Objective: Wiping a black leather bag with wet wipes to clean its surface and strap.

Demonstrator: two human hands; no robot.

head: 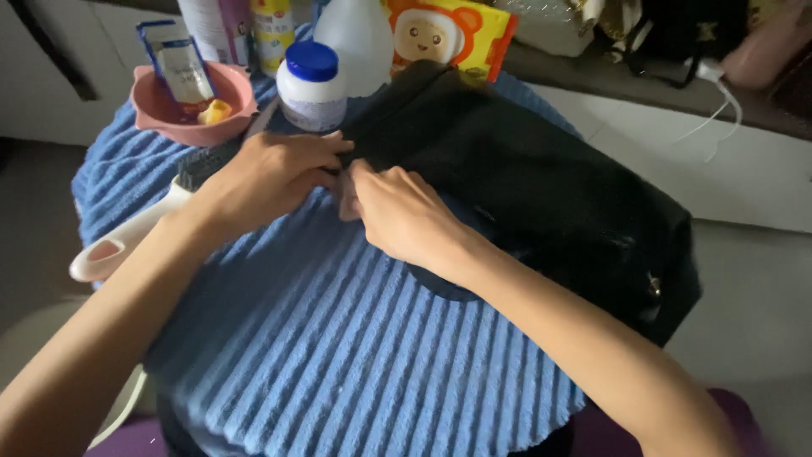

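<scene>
Black garment (541, 186): centre to right of frame, on blue towel (338, 338). My left hand (271, 173) and right hand (402, 211) both pinch its left edge. Upper left: white jar (311, 85), pink bowl (169, 114), brush (127, 237) crowding. Lower towel open.

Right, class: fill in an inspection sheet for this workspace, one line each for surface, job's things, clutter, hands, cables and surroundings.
Surface: round table under a blue ribbed towel.
Job's things: black bag lying on the towel; a metal fitting shows at its right end.
Clutter: white jar with blue lid, pink bowl holding a sachet, white-handled brush, translucent jug, yellow packet.
Hands: left hand and right hand both pinching the bag's near edge.
Cables: white cable on the counter behind.
Surroundings: pale floor, white cabinets, dark bag on the counter.
</scene>
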